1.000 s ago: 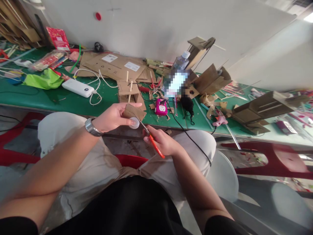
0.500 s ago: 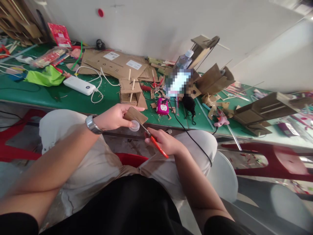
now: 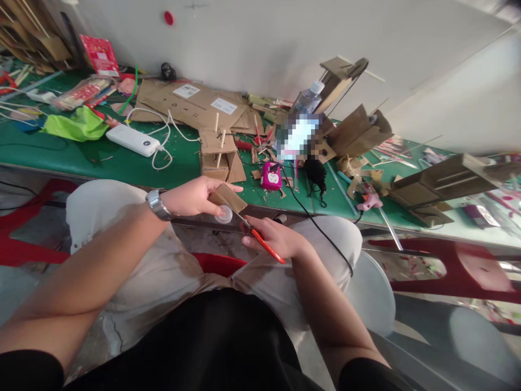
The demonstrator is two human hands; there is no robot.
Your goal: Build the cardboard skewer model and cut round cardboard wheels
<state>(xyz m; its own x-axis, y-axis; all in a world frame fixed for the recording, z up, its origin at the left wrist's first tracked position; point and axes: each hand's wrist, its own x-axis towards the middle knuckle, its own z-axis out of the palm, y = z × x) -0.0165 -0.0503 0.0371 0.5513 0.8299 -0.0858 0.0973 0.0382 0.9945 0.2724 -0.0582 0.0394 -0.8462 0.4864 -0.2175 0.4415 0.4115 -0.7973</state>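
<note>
My left hand (image 3: 194,196) is closed on a small piece of brown cardboard (image 3: 230,197), held over my lap by the table's front edge. A pale round cap-like disc (image 3: 223,215) sits under the cardboard against my fingers. My right hand (image 3: 273,238) grips red-handled scissors (image 3: 260,242). Their blades point up and left and meet the cardboard's lower edge. A metal watch (image 3: 157,204) is on my left wrist.
The green table (image 3: 122,163) holds a white power bank (image 3: 132,140) with a cable, a small cardboard model (image 3: 217,155) with sticks, flat cardboard sheets (image 3: 191,106), a pink gadget (image 3: 271,176), a water bottle (image 3: 308,98) and cardboard structures (image 3: 442,182). Red stools (image 3: 448,271) stand beside me.
The view has drifted slightly. My hands have stayed together, with the cardboard and the scissors shifted a little to the right and the blades still at the cardboard's edge.
</note>
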